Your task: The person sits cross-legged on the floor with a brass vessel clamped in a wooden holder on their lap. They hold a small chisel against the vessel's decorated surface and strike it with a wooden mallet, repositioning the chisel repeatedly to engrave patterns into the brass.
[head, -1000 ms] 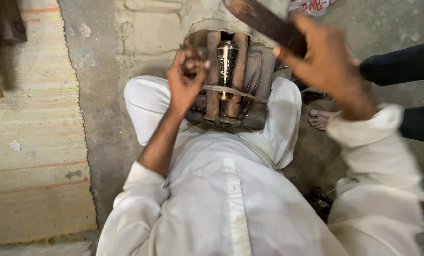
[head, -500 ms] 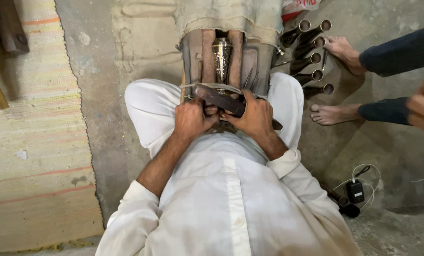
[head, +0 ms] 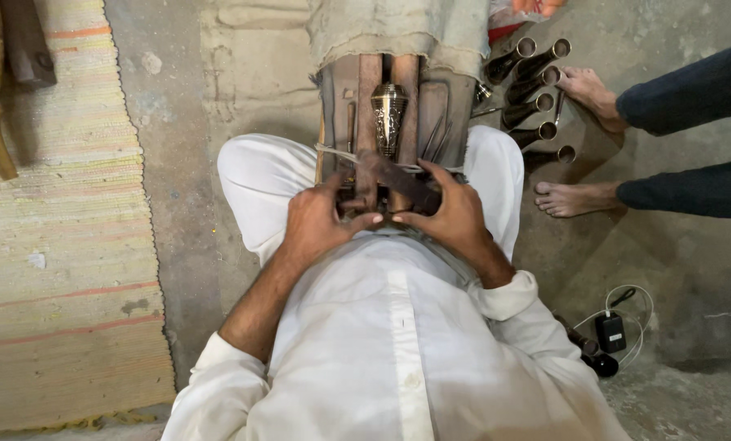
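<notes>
While I sit on the grey concrete floor (head: 178,212) | left hand (head: 316,224) and right hand (head: 455,216) curl fingers around dark wooden tool (head: 398,181) at frame centre | striped woven mat (head: 63,269) left | metal tubes (head: 537,90) upper right, beside someone's bare feet (head: 578,196)

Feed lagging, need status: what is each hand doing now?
Left hand: closed on the dark flat wooden bar.
Right hand: closed on the same bar.
</notes>
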{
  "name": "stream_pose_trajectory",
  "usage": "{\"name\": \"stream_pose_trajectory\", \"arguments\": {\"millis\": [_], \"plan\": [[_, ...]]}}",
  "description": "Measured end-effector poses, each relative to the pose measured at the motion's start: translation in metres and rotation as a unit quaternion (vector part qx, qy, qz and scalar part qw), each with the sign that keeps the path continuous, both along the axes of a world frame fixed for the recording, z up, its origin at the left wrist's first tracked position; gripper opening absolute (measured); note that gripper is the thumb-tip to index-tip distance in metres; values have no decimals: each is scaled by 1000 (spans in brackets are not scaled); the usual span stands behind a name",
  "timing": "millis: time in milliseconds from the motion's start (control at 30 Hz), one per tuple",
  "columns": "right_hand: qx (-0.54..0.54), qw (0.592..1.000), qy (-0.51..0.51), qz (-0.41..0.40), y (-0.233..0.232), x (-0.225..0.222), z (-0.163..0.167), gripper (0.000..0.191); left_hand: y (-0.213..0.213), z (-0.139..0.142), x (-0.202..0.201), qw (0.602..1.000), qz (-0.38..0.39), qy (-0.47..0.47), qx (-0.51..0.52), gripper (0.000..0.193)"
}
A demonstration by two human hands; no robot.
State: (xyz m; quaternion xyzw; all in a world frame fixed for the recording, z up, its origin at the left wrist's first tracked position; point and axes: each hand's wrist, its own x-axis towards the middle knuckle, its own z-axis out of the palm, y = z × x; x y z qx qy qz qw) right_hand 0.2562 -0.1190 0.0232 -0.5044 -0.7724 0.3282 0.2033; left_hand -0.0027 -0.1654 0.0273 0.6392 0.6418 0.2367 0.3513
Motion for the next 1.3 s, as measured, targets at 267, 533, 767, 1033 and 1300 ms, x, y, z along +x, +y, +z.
{"name": "stream_pose_trajectory", "arguments": {"millis": [267,533,767,1033,1300], "plan": [[-220,945,228,-84,49,41,-10,50,43,2,-23,982,69,-104,141,37],[-327,894,296,-84,84,42,25,31,101,-24,1,837,158,-521,52,34],[-286,938,194,19,106,38,39,32,110,-30,26,855,151,-469,162,35],[-87,980,42,173,133,31,105,29,92,-22,47,903,188,-278,268,28],[364,872,-196,262,141,3,169,27,89,-23,53,917,190,-176,303,27]]}}
